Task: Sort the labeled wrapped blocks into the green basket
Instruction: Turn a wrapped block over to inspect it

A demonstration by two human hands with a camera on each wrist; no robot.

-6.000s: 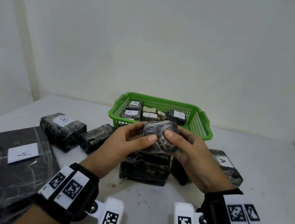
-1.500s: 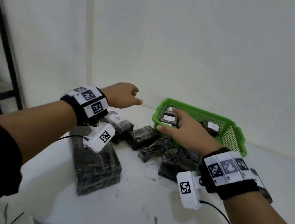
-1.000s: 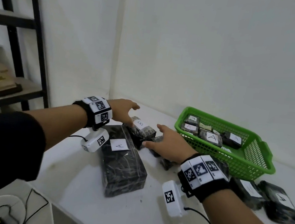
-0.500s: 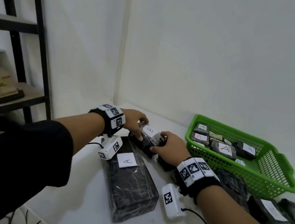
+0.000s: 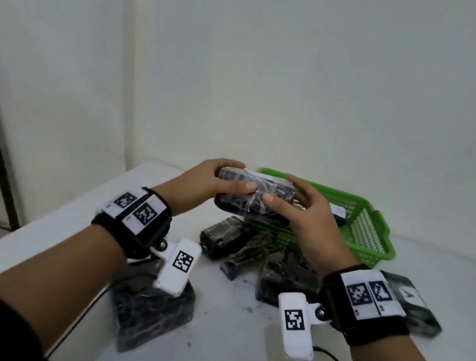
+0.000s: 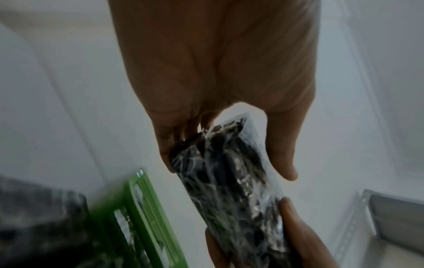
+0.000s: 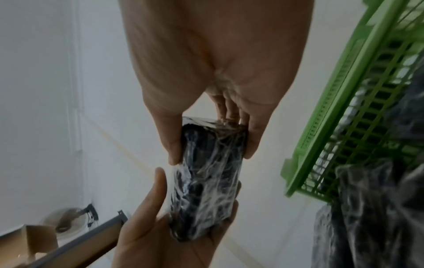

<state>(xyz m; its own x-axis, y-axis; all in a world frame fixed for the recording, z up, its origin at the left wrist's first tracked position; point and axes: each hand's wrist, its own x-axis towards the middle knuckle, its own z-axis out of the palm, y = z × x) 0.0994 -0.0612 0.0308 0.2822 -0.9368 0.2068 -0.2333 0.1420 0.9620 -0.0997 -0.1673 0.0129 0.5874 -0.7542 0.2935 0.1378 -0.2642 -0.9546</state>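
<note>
The letter on the held wrapped block (image 5: 254, 196) cannot be read, its white label being seen edge-on. Much of the green basket (image 5: 372, 229) is hidden behind the right hand (image 5: 313, 221), and the large block (image 5: 151, 309) is partly covered by the left wrist camera (image 5: 178, 266).

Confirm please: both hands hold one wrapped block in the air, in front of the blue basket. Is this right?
Not quite: the basket is green, not blue, as the head view shows. The rest holds: the left hand and the right hand both hold one wrapped block in the air, in front of it.
</note>
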